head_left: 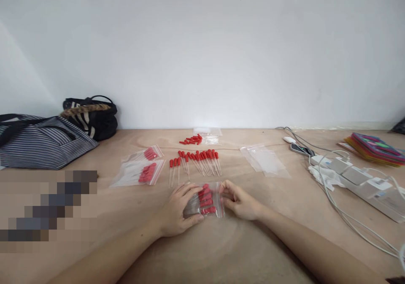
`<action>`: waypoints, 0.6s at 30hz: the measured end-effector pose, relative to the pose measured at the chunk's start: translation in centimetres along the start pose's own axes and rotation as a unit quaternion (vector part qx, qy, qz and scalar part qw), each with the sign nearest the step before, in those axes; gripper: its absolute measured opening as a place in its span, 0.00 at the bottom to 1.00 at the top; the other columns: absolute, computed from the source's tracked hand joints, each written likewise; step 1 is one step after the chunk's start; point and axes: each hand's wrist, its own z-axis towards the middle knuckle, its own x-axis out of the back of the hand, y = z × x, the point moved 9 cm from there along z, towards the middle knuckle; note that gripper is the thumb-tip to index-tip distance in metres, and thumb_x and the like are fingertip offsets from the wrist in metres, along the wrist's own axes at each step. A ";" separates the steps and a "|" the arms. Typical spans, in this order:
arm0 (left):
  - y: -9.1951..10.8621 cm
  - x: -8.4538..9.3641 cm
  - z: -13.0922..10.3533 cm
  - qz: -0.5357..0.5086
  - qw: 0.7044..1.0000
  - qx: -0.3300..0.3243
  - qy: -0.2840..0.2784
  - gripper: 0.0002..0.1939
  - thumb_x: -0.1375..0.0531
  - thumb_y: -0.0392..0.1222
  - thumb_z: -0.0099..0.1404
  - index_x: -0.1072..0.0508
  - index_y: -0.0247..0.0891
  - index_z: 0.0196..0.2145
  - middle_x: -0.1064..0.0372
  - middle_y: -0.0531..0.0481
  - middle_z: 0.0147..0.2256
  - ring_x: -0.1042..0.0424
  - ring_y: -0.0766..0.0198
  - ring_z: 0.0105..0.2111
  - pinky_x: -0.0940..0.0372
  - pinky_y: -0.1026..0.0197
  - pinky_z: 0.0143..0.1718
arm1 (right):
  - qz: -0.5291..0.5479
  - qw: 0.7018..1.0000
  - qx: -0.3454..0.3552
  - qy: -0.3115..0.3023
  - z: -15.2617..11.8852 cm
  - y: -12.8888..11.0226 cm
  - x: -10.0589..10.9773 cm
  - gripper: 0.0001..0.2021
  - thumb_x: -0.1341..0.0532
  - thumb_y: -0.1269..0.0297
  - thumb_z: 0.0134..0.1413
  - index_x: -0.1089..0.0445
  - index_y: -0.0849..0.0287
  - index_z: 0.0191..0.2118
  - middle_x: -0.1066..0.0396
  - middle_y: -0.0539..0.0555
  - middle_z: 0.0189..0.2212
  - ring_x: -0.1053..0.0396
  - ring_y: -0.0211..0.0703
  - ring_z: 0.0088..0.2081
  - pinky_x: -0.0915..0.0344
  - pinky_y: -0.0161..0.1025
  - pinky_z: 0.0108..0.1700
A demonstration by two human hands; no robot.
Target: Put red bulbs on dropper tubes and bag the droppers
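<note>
A clear zip-lock bag (218, 199) lies on the table between my hands, with several red-bulbed droppers (207, 201) inside it. My left hand (179, 210) curves over the bag's left part, fingers on its far side and thumb at the near edge. The dropper stems under that hand are mostly hidden. At the red-lined zip end, my right hand (238, 199) pinches the bag's edge with curled fingers. Just beyond are several loose droppers (202, 161) with red bulbs, their tips toward me.
Two filled zip-lock bags (129, 173) lie to the left. Flat plastic bags (264, 159) rest on the right. Loose red bulbs (191, 140) and clear tubes (211, 139) sit near the wall. A power strip (373, 191) with cables, coloured sheets (375, 149) and a striped bag (47, 142) flank the table.
</note>
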 end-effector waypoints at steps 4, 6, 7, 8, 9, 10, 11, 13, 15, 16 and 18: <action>-0.1 0.0 0.0 -0.003 1.000 -0.003 0.003 0.30 0.41 0.50 0.54 0.43 0.41 0.53 0.40 0.43 0.52 0.42 0.49 0.52 0.45 0.45 0.51 | -0.063 0.987 -0.077 0.125 0.4 1.8 3.5 0.08 0.44 0.60 0.48 0.44 0.57 0.32 0.36 0.47 0.28 0.44 0.28 0.17 0.45 0.29 0.19; 0.1 0.0 0.0 -0.005 1.000 -0.010 0.000 0.30 0.41 0.49 0.55 0.43 0.41 0.53 0.40 0.43 0.52 0.42 0.49 0.52 0.46 0.44 0.52 | -0.091 0.979 -0.092 0.156 0.9 2.2 4.7 0.11 0.44 0.57 0.48 0.40 0.58 0.34 0.35 0.49 0.31 0.45 0.27 0.17 0.46 0.30 0.18; 0.3 0.0 0.0 -0.007 1.000 -0.019 -0.004 0.30 0.41 0.49 0.55 0.43 0.41 0.54 0.40 0.43 0.52 0.42 0.50 0.52 0.47 0.43 0.52 | -0.105 0.978 -0.093 0.156 1.3 2.3 4.9 0.12 0.43 0.56 0.48 0.38 0.59 0.36 0.34 0.50 0.31 0.43 0.28 0.18 0.45 0.31 0.19; 0.6 0.1 0.0 -0.011 0.999 -0.031 -0.009 0.30 0.41 0.49 0.55 0.44 0.41 0.54 0.40 0.43 0.52 0.41 0.50 0.52 0.48 0.43 0.53 | -0.118 0.978 -0.093 0.145 1.7 2.4 4.8 0.14 0.42 0.55 0.47 0.36 0.60 0.36 0.34 0.50 0.31 0.42 0.29 0.20 0.44 0.31 0.21; 1.0 0.1 0.0 -0.016 0.999 -0.043 -0.016 0.30 0.41 0.48 0.55 0.44 0.41 0.54 0.40 0.44 0.52 0.41 0.51 0.52 0.48 0.43 0.53 | -0.129 0.979 -0.094 0.124 2.2 2.4 4.5 0.15 0.41 0.55 0.45 0.35 0.60 0.35 0.34 0.50 0.28 0.41 0.31 0.21 0.44 0.31 0.23; 1.4 0.2 0.1 -0.021 0.998 -0.055 -0.022 0.30 0.41 0.48 0.55 0.45 0.42 0.54 0.40 0.44 0.52 0.41 0.52 0.52 0.49 0.44 0.54 | -0.136 0.981 -0.099 0.094 2.5 2.5 4.0 0.15 0.39 0.54 0.43 0.33 0.61 0.34 0.34 0.49 0.25 0.41 0.31 0.22 0.44 0.31 0.24; 1.8 0.3 0.1 -0.027 0.997 -0.067 -0.027 0.30 0.42 0.48 0.56 0.45 0.42 0.54 0.39 0.44 0.52 0.41 0.52 0.52 0.49 0.44 0.54 | -0.139 0.983 -0.107 0.059 2.8 2.7 3.3 0.15 0.38 0.54 0.41 0.32 0.61 0.32 0.36 0.47 0.22 0.42 0.32 0.22 0.45 0.31 0.24; 2.4 0.5 0.2 -0.032 0.996 -0.079 -0.034 0.29 0.42 0.48 0.57 0.44 0.41 0.54 0.38 0.44 0.51 0.40 0.53 0.51 0.50 0.44 0.55 | -0.136 0.983 -0.127 -0.008 3.0 2.9 2.0 0.15 0.36 0.54 0.37 0.32 0.62 0.29 0.38 0.46 0.19 0.44 0.31 0.21 0.48 0.31 0.23; 2.7 0.7 0.3 -0.033 0.995 -0.084 -0.032 0.28 0.42 0.49 0.57 0.43 0.41 0.54 0.37 0.44 0.50 0.40 0.53 0.51 0.50 0.45 0.55 | -0.117 0.981 -0.146 -0.050 2.7 3.0 1.3 0.16 0.34 0.53 0.35 0.33 0.62 0.26 0.39 0.45 0.18 0.45 0.30 0.20 0.50 0.30 0.22; 2.8 0.7 0.3 -0.034 0.995 -0.086 -0.028 0.28 0.42 0.49 0.57 0.43 0.41 0.53 0.37 0.43 0.50 0.40 0.52 0.51 0.51 0.45 0.55 | -0.103 0.981 -0.153 -0.060 2.4 3.0 1.2 0.17 0.34 0.52 0.34 0.34 0.62 0.25 0.39 0.45 0.17 0.46 0.30 0.20 0.50 0.30 0.22; 2.6 0.7 0.2 -0.034 0.995 -0.086 -0.022 0.29 0.42 0.48 0.56 0.43 0.41 0.54 0.39 0.43 0.51 0.41 0.52 0.52 0.51 0.45 0.55 | -0.065 0.982 -0.163 -0.068 1.8 2.8 1.7 0.19 0.34 0.50 0.33 0.36 0.62 0.24 0.40 0.44 0.17 0.46 0.29 0.20 0.50 0.30 0.22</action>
